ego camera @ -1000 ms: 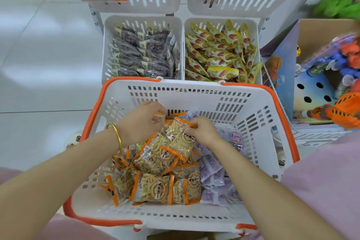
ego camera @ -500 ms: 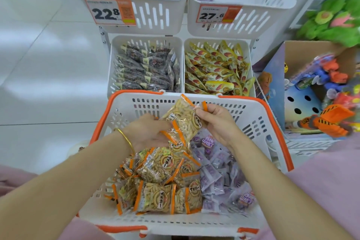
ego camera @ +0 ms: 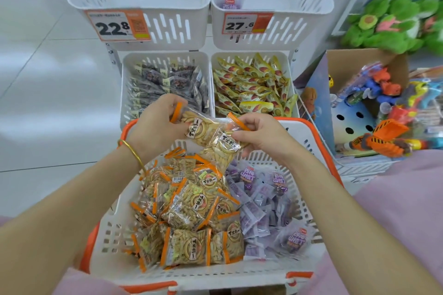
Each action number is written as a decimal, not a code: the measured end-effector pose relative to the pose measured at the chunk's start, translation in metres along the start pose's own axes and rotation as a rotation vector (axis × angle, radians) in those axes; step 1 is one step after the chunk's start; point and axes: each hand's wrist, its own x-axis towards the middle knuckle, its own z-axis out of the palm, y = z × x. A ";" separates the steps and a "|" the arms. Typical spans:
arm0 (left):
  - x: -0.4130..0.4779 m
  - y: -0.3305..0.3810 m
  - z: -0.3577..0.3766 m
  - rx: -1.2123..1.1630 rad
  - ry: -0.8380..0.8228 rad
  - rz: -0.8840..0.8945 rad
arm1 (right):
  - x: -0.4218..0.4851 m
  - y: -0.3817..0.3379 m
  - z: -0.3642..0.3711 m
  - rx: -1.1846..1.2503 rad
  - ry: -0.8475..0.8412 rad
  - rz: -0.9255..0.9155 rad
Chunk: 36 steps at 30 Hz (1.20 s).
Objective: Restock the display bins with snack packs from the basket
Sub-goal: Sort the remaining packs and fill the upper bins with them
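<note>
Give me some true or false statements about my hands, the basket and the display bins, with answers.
The left hand and right hand each hold a clear orange-edged seed pack. True.
The upper white bin tagged 22.8 is full of packs. False: no packs show inside it.
Purple packs lie in the right side of the white orange-rimmed basket. True.
The lower right white bin holds dark packs. False: it holds yellow packs; the dark packs are in the lower left bin.
</note>
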 end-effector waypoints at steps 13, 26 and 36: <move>0.010 0.010 -0.001 -0.310 -0.066 -0.131 | 0.003 -0.011 0.005 0.194 0.090 -0.107; 0.009 0.025 0.000 -0.565 -0.176 -0.160 | 0.018 -0.034 0.021 0.206 0.167 -0.204; 0.055 0.036 -0.070 -0.302 -0.147 0.091 | 0.072 -0.130 0.023 -0.114 0.002 -0.223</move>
